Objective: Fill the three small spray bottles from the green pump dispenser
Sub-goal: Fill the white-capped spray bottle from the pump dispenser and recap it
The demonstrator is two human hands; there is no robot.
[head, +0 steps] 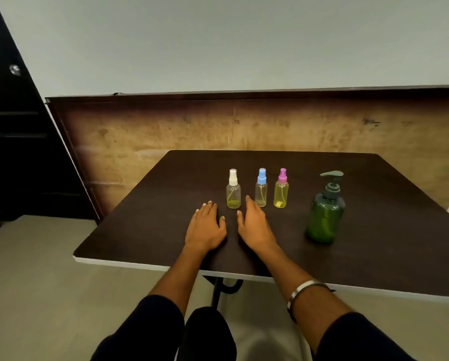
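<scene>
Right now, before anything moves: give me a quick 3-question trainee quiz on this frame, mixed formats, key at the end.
1. True or false: the left hand is gripping the white-capped spray bottle.
2. Multiple choice: which small bottle stands nearest the green pump dispenser? A) white-capped B) blue-capped spray bottle C) pink-capped spray bottle
3. Fill in: the right hand lies on the ____ and holds nothing.

Key:
1. False. Both hands lie open on the table, and the bottle stands apart, beyond them.
2. C
3. table
</scene>
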